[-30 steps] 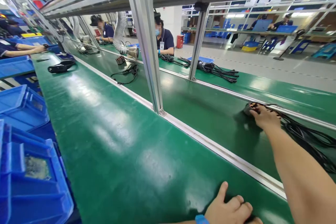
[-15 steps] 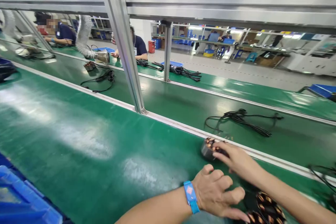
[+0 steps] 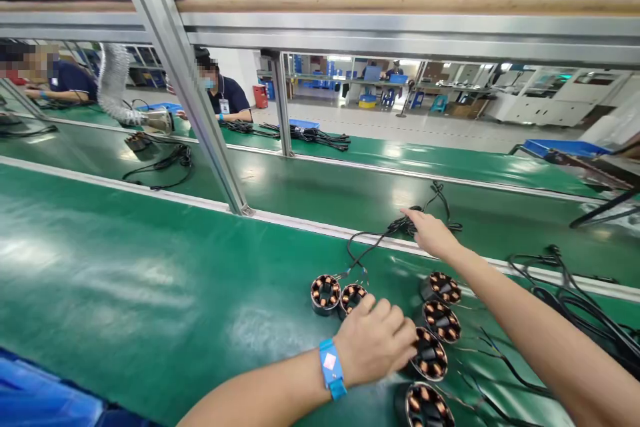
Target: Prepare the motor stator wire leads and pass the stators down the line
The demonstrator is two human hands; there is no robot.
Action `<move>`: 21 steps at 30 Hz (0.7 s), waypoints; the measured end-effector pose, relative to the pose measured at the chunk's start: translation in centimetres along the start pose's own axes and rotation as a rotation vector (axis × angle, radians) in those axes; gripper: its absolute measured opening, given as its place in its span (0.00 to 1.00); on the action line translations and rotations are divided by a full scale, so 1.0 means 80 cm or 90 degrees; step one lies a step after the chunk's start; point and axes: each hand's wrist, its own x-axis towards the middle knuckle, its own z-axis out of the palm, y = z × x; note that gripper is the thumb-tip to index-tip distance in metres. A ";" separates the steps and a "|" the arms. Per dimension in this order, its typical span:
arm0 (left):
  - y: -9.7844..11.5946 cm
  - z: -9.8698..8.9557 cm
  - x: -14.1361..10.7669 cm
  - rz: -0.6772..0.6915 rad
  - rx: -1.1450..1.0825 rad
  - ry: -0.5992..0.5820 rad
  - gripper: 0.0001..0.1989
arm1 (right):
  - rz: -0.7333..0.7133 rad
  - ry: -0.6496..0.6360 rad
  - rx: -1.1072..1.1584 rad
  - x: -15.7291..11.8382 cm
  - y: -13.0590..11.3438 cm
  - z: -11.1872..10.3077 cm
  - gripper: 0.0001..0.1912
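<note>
My left hand (image 3: 376,341), with a blue wristband, lies palm down with curled fingers over the green bench, between a copper-wound ring (image 3: 353,300) and another ring (image 3: 429,353). Its fingertips are hidden. My right hand (image 3: 434,233) reaches over the white rail, fingers bent around a bundled black cable (image 3: 411,221), index finger stretched out. The cable's thin leads run down to the ring under my left hand and the ring (image 3: 325,293) beside it. More rings (image 3: 442,288) (image 3: 441,321) (image 3: 427,407) stand in a column at the right.
A metal post (image 3: 200,107) rises from the rail (image 3: 310,225) left of centre. More black cables (image 3: 575,293) lie at the right. A blue bin (image 3: 45,390) is at the lower left. Across the bench, people (image 3: 227,90) sit beside cable bundles (image 3: 320,135) and a duct (image 3: 114,80).
The view has turned right. My right hand has let go of a copper-wound ring and moved onto the black cable. My left hand has curled up and now lies beside the two left rings.
</note>
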 end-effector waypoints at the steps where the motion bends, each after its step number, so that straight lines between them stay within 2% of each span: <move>1: -0.002 0.001 0.000 -0.021 0.019 -0.047 0.16 | 0.014 -0.009 -0.029 0.014 0.021 0.010 0.42; 3: -0.005 0.006 -0.002 -0.053 0.041 -0.102 0.16 | 0.015 -0.032 -0.080 0.034 0.049 0.027 0.45; 6: -0.007 0.015 -0.008 -0.075 0.068 -0.137 0.13 | -0.004 -0.067 -0.135 0.044 0.067 0.040 0.37; 9: -0.007 0.017 -0.010 -0.069 0.083 -0.151 0.11 | -0.024 -0.101 -0.162 0.042 0.080 0.037 0.29; 12: -0.003 0.009 -0.008 -0.069 0.070 -0.171 0.11 | -0.032 -0.143 -0.138 0.021 0.108 0.019 0.29; 14: -0.001 0.000 -0.007 -0.089 0.060 -0.184 0.10 | -0.016 -0.156 -0.098 -0.011 0.140 0.001 0.35; 16: 0.001 -0.010 -0.006 -0.116 0.064 -0.199 0.09 | 0.025 -0.144 -0.049 -0.060 0.183 -0.022 0.44; 17: 0.001 -0.015 -0.005 -0.124 0.067 -0.204 0.07 | 0.061 -0.131 -0.026 -0.090 0.206 -0.033 0.45; 19: 0.003 -0.024 -0.001 -0.116 0.046 -0.188 0.06 | 0.168 -0.110 0.006 -0.156 0.251 -0.053 0.39; 21: 0.005 -0.032 0.004 -0.085 -0.043 -0.151 0.13 | 0.310 -0.103 0.017 -0.222 0.283 -0.060 0.38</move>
